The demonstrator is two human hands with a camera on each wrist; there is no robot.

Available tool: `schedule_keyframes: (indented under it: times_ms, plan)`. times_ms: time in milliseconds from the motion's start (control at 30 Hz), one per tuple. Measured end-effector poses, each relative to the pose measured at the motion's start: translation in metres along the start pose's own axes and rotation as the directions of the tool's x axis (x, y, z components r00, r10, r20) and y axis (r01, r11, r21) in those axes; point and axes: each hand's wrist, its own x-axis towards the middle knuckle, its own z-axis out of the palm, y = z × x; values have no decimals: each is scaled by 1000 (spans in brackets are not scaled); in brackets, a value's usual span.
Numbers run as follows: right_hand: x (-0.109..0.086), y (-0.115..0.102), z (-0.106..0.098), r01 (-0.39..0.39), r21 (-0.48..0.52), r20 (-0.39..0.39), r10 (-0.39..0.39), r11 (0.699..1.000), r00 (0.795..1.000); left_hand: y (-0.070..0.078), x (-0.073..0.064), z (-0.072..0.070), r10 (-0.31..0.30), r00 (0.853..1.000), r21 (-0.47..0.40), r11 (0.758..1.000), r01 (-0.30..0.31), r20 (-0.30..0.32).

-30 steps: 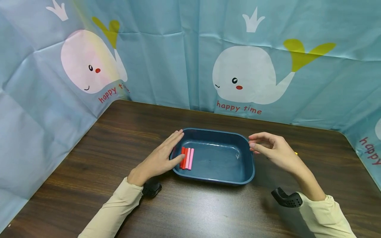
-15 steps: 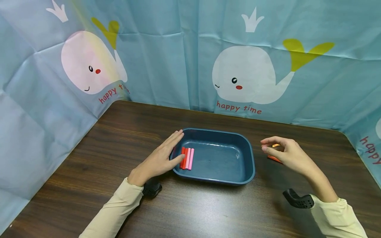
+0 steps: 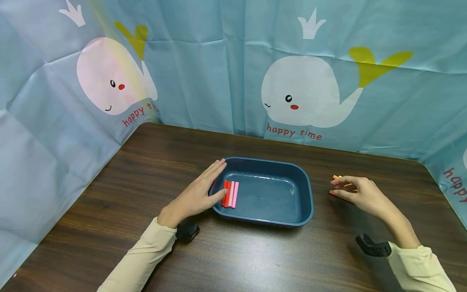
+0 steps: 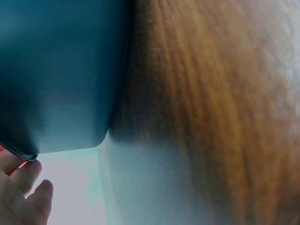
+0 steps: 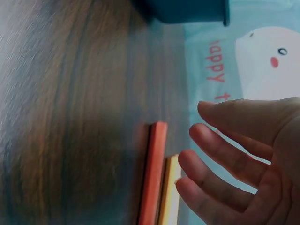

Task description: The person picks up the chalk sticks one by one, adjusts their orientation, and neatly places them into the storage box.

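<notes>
A dark blue plastic basin point(image 3: 270, 219) stands on the table. Inside it, at the left end, slim red and pink sticks point(image 3: 233, 195) lie side by side. My left hand point(image 3: 195, 194) rests on the basin's left rim, fingers straight and thumb over the inside; in the left wrist view its fingertips point(image 4: 35, 168) touch the rim. To the right of the basin, my right hand point(image 3: 365, 195) hovers over an orange-red stick point(image 3: 342, 197) and yellowish sticks point(image 3: 336, 177), partly hiding them. The right wrist view has its fingers loosely bent and apart, holding nothing, beside the orange-red stick point(image 5: 153, 173) and a yellow stick point(image 5: 169, 192).
The dark wood-grain table point(image 3: 233, 259) extends around the basin. Behind and at the sides hangs a light blue curtain point(image 3: 197, 81) with whale prints. A black wrist device point(image 3: 372, 246) sits under the right sleeve, another point(image 3: 187, 231) under the left.
My right hand has moved away from the basin's right rim, rightward and down to the sticks on the table. My left hand and the sticks in the basin stay where they were.
</notes>
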Motion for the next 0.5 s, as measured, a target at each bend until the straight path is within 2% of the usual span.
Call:
schedule_keyframes:
  times_ms: [300,500]
  plan:
    - [0,14,5,-46,-88,39,49,995,998,0,0,0,-7,1000,4,1000,7,5]
    - [2,18,11,-47,-120,55,54,992,997,0,0,0,-13,1000,1,1000,13,12]
